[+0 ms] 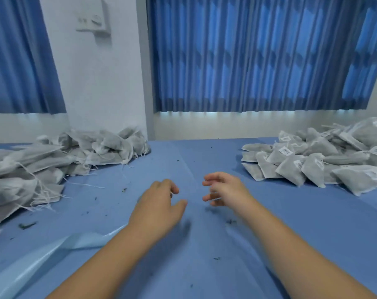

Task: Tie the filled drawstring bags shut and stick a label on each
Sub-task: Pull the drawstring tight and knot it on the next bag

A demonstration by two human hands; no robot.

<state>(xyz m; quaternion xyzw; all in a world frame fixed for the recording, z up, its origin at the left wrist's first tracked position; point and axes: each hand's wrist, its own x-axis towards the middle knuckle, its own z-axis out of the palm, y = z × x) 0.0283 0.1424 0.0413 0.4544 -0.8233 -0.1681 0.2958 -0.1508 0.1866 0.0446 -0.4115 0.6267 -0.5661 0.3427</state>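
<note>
A: Where are we in the job?

B: Between bags, I'd judge. The left hand (159, 203) hovers low over the table (194, 156) with its fingers loosely curled and nothing in them. The right hand (224, 190) is just beside it, fingers spread and relaxed. It is blurred, with a pale smear at the fingertips, so I can't tell whether it pinches something small.

A: And the bags?

B: The untied bags (43, 169) are heaped well out to the left of the left hand, with loose strings trailing toward it. The labelled bags (312, 162) are stacked out to the right of the right hand, and white stickers show on several.

A: So what comes next?

B: Probably a reach left for a fresh bag. The strings are tangled, so one bag will need lifting clear without dragging its neighbours. A label has to be found too. A pale blue strip (43, 253) lies near the left forearm, maybe backing tape, but I see no stickers on it.

A: Anything underfoot?

B: Dried leaf crumbs (26, 225) are scattered round both hands.
</note>
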